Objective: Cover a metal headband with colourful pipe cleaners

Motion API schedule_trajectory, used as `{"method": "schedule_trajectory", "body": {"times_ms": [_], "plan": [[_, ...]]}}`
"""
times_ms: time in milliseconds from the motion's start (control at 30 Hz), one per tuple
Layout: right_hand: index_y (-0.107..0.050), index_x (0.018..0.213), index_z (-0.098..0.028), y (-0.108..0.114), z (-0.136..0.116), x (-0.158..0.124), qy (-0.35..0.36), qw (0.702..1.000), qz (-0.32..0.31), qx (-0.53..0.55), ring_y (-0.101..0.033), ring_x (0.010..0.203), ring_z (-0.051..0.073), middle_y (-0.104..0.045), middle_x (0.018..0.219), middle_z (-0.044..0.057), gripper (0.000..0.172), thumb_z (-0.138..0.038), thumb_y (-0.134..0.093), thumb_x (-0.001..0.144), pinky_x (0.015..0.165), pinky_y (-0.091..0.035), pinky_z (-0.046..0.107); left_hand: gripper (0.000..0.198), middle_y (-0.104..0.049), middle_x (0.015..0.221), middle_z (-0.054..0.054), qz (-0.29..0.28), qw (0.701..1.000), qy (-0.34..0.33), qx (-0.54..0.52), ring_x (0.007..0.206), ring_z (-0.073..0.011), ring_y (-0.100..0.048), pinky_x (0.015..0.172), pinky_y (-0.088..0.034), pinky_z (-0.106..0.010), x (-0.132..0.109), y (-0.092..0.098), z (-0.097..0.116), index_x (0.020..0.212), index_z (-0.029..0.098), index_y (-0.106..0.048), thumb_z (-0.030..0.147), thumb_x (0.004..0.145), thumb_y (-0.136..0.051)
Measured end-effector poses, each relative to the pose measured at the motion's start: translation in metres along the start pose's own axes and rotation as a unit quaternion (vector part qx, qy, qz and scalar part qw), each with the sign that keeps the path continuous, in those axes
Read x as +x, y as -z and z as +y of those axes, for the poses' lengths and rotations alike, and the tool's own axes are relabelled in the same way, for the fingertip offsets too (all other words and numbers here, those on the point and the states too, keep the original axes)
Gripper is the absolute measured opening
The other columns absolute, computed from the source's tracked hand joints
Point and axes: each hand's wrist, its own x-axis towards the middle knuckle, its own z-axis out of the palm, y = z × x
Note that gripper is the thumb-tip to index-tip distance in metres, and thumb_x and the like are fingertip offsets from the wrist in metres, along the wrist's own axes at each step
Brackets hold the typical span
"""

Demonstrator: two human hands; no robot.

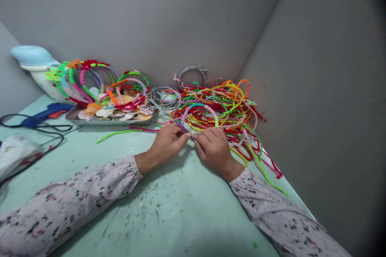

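Observation:
Between my hands is a hoop wrapped in pipe cleaners, banded purple, teal, pink and green, its arch pointing away from me. My left hand pinches a purple pipe cleaner near the hoop's left end, thumb and fingers together. My right hand is closed close beside it, the fingertips pressed on the purple piece and the hoop's right end running into the grip. The exact hold of the right fingers is partly hidden. Just behind the hands lies a heap of loose pipe cleaners in many colours.
At the left, a metal tray holds shells and several finished-looking fuzzy hoops. Coiled grey wire lies beside it. A blue glue gun, black cable, plastic bag and blue-lidded container stand further left. Grey walls border the table.

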Motion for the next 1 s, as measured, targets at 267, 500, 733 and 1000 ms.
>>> {"method": "schedule_trajectory", "body": {"times_ms": [267,500,733,1000], "plan": [[-0.063,0.087,-0.016,-0.003,0.004,-0.003,-0.052,0.999,-0.001,0.016,-0.047,0.082,0.022,-0.059,0.079,0.007,0.015,-0.024,-0.05,0.089,0.075,-0.034,0.037,0.007,-0.061,0.086,-0.003,0.026,0.997,-0.068,-0.016,0.081,-0.0165,-0.054,0.076,-0.042,-0.032,0.001,0.004,-0.002,0.088,0.018,-0.062,0.021,0.083,-0.058],[-0.062,0.086,-0.016,-0.004,0.004,-0.002,-0.06,0.998,0.004,0.024,-0.047,0.082,0.022,-0.059,0.079,0.007,0.015,-0.024,-0.05,0.089,0.075,-0.034,0.037,0.008,-0.063,0.092,-0.003,0.023,0.99,-0.137,0.022,0.091,-0.018,-0.055,0.083,-0.04,-0.035,-0.001,0.003,-0.005,0.09,0.021,-0.063,0.019,0.083,-0.06],[-0.061,0.086,-0.016,-0.004,0.004,-0.003,-0.057,0.998,0.007,0.031,-0.047,0.082,0.022,-0.059,0.079,0.007,0.014,-0.024,-0.05,0.089,0.075,-0.034,0.037,0.014,-0.063,0.091,-0.004,0.031,0.982,-0.173,0.071,0.089,-0.0176,-0.056,0.081,-0.038,-0.034,0.0,0.0,-0.012,0.096,0.024,-0.067,0.023,0.085,-0.06],[-0.061,0.084,-0.016,-0.003,0.003,-0.003,-0.043,0.999,0.004,0.025,-0.045,0.082,0.022,-0.058,0.078,0.007,0.015,-0.024,-0.05,0.089,0.076,-0.034,0.037,0.014,-0.063,0.082,-0.003,0.034,0.973,-0.202,0.108,0.081,-0.016,-0.056,0.078,-0.037,-0.033,0.001,0.001,-0.012,0.096,0.024,-0.069,0.027,0.087,-0.058]]}}
